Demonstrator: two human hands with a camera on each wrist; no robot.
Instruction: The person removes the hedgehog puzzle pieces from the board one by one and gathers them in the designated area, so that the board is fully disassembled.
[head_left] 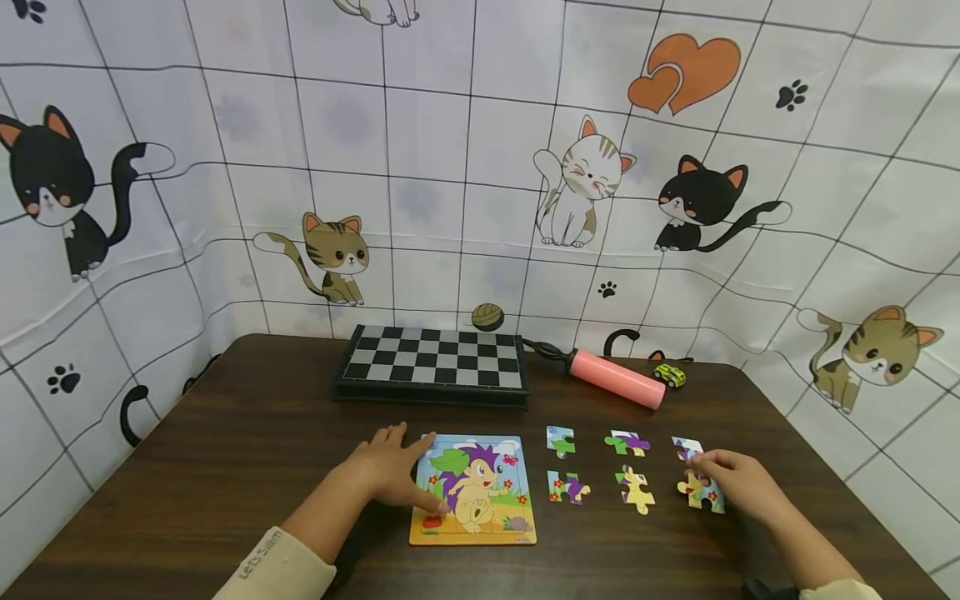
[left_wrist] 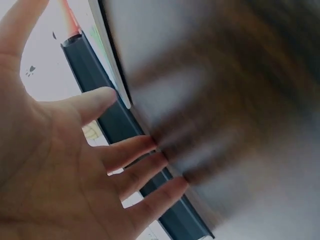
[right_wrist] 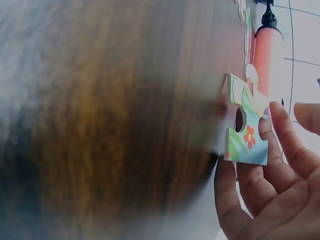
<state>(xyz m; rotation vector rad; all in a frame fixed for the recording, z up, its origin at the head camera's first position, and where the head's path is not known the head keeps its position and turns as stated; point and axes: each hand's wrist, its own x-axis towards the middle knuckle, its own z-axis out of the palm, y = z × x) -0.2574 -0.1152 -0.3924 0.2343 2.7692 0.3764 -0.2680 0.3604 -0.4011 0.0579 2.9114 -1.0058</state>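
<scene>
My left hand [head_left: 390, 471] lies spread over the left edge of a hedgehog picture puzzle board [head_left: 495, 492], thumb over its lower left. In the left wrist view the palm and straight fingers of that hand [left_wrist: 85, 155] show, with nothing gripped. At the table's right, my right hand [head_left: 738, 483] touches a puzzle piece [head_left: 705, 494] with its fingertips. The right wrist view shows that piece, green and blue with a red flower, at the fingers [right_wrist: 257, 187]; the thumb stands apart from it. Another piece [head_left: 686, 447] lies just above, partly behind the fingertips.
Several loose puzzle pieces [head_left: 635, 489] lie in two rows right of the board. Behind them are a black-and-white chessboard [head_left: 435, 358], a pink hand pump [head_left: 617, 379] and a small green toy car [head_left: 670, 375]. A cat-print curtain [head_left: 450, 167] borders the table [head_left: 247, 433].
</scene>
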